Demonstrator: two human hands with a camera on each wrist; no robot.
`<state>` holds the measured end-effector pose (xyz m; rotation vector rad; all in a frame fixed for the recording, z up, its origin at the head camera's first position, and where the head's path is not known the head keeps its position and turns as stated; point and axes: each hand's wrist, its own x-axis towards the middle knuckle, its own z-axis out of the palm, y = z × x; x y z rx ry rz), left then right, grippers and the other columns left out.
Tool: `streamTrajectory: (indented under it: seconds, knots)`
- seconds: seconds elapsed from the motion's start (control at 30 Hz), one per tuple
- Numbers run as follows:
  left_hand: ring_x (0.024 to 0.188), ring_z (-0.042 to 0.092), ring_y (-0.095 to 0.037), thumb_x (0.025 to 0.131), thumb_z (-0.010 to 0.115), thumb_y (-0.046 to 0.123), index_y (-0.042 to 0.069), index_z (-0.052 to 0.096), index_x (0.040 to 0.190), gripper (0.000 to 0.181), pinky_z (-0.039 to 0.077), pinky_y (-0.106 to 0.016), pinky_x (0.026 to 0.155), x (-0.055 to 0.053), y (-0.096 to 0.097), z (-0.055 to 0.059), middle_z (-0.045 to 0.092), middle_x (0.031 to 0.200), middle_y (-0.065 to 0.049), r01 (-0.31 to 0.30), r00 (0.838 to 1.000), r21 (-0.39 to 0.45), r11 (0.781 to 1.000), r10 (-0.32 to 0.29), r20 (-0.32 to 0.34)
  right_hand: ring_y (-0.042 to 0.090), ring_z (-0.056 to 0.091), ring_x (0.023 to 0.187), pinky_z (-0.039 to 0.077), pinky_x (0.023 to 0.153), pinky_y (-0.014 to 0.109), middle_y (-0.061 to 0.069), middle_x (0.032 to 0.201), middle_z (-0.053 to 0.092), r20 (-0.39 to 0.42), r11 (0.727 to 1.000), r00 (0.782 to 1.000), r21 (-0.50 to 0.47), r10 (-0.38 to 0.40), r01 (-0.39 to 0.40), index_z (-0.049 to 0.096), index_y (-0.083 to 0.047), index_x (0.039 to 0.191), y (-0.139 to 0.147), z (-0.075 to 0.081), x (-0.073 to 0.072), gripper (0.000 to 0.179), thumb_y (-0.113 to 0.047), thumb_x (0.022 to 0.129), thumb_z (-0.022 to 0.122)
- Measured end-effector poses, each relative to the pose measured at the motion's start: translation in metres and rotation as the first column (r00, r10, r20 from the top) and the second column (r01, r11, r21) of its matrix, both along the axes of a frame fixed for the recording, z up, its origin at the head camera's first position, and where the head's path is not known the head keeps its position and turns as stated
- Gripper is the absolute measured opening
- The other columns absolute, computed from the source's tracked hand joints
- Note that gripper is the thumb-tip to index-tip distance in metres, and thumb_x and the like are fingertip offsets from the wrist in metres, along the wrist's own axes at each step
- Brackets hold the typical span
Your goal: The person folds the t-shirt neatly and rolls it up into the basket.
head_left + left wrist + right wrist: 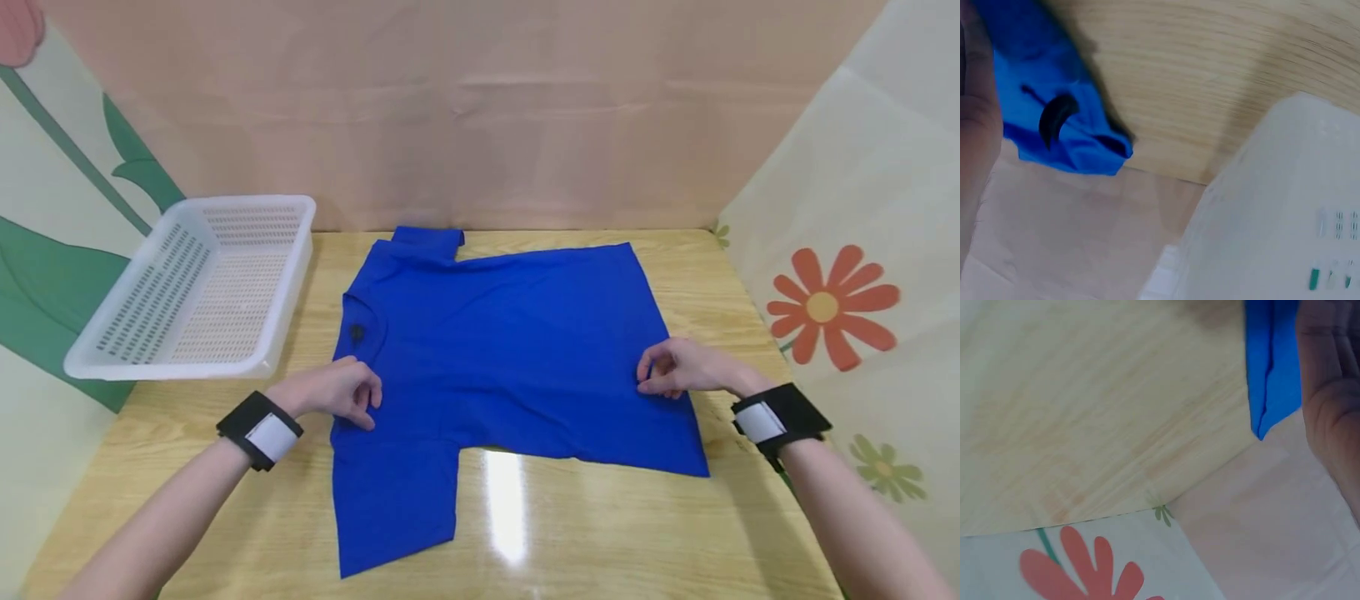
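Note:
A blue short-sleeved T-shirt (525, 333) lies spread on the wooden table, its collar to the left and its hem to the right. My left hand (341, 392) is at the shoulder just below the collar, fingers loosely bent and a gap showing between thumb and forefinger. At the hem side, my right hand (678, 367) pinches the cloth between thumb and fingertips. The left wrist view shows the shirt's collar end with its dark neck label (1057, 119) beside the hand. One hem corner (1263, 419) appears beside the palm in the right wrist view.
A white perforated plastic basket (281, 333) stands at the table's back left. Behind the wooden table (585, 533) hangs a pinkish cloth (525, 125). Flower-printed sheets (855, 225) border both sides. Each wrist wears a black strap (258, 429).

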<state>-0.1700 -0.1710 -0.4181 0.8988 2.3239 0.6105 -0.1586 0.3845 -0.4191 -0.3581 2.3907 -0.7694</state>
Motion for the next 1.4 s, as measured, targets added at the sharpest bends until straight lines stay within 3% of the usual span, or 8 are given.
streamTrajectory:
  seconds: [0.3,0.47,0.6,0.77,0.9,1.07,1.17,1.4]
  knots:
    - [0.055,0.056,0.001,0.074,0.090,0.024,0.014,0.067,0.078,0.026,0.047,-0.019,0.055,0.018,-0.014,-0.002,0.065,0.061,0.009,-0.011,1.000,-0.039,0.999,0.010,-0.026,0.014,0.052,0.087,0.045,0.072,0.024,0.000,0.093,0.061,-0.124,0.992,0.988,0.090,0.097,-0.086,0.067,-0.014,0.104,-0.009,-0.002,0.036,0.025,-0.026,0.086,0.080]
    - [0.058,0.058,0.003,0.079,0.085,0.017,0.017,0.070,0.078,0.015,0.050,-0.018,0.057,0.038,-0.001,0.001,0.065,0.064,0.013,0.087,0.995,0.042,0.995,-0.089,0.049,0.009,0.051,0.072,0.039,0.062,0.022,-0.004,0.078,0.056,0.000,0.987,0.991,0.084,0.136,-0.135,0.063,-0.015,0.088,-0.010,0.008,0.057,0.023,-0.029,0.085,0.081]
    - [0.056,0.056,0.003,0.074,0.089,0.021,0.023,0.069,0.067,0.021,0.047,-0.018,0.056,0.048,0.012,0.004,0.062,0.059,0.016,0.123,0.989,-0.002,0.992,-0.123,0.079,0.007,0.050,0.063,0.037,0.058,0.021,-0.006,0.070,0.056,0.106,0.987,0.985,0.072,0.134,-0.142,0.062,-0.014,0.081,-0.011,0.012,0.067,0.025,-0.028,0.083,0.082]
    - [0.056,0.054,0.002,0.069,0.093,0.022,0.023,0.067,0.065,0.026,0.045,-0.018,0.056,0.057,0.012,0.008,0.060,0.058,0.016,0.121,0.992,-0.107,0.987,-0.115,0.059,0.006,0.049,0.060,0.036,0.057,0.021,-0.007,0.066,0.056,0.104,0.977,0.987,0.159,0.125,-0.141,0.062,-0.015,0.075,-0.013,0.010,0.079,0.028,-0.030,0.079,0.086]
    - [0.062,0.050,0.002,0.064,0.095,0.024,0.023,0.065,0.070,0.031,0.043,-0.018,0.058,0.069,0.011,0.009,0.058,0.065,0.015,0.182,0.983,-0.152,0.971,-0.180,0.028,0.009,0.048,0.060,0.035,0.056,0.021,-0.006,0.064,0.053,0.086,0.957,0.993,0.271,0.080,-0.100,0.061,-0.017,0.072,-0.015,0.007,0.090,0.029,-0.024,0.073,0.089]
    - [0.072,0.042,0.000,0.056,0.098,0.032,0.023,0.057,0.075,0.046,0.036,-0.018,0.067,0.078,0.006,0.004,0.047,0.072,0.015,0.289,0.949,-0.177,0.941,-0.306,-0.078,0.012,0.046,0.059,0.032,0.056,0.022,-0.004,0.063,0.049,0.093,0.948,0.995,0.312,0.039,-0.067,0.059,-0.016,0.074,-0.014,0.004,0.093,0.026,-0.004,0.072,0.082]
    - [0.079,0.042,-0.001,0.054,0.098,0.035,0.023,0.054,0.082,0.054,0.034,-0.020,0.072,0.077,0.000,0.000,0.045,0.079,0.014,0.317,0.934,-0.140,0.938,-0.334,-0.127,0.013,0.046,0.060,0.032,0.056,0.022,-0.003,0.064,0.048,0.090,0.944,0.995,0.325,0.037,-0.064,0.057,-0.014,0.077,-0.012,0.005,0.089,0.029,0.007,0.071,0.075]
    - [0.088,0.045,-0.003,0.061,0.097,0.019,0.026,0.057,0.101,0.056,0.041,-0.021,0.077,0.074,-0.007,0.003,0.050,0.091,0.011,0.280,0.956,-0.066,0.958,-0.285,-0.074,0.010,0.044,0.059,0.030,0.055,0.022,-0.004,0.066,0.047,0.090,0.955,0.993,0.280,0.075,-0.097,0.055,-0.015,0.080,-0.010,0.006,0.088,0.033,0.009,0.070,0.076]
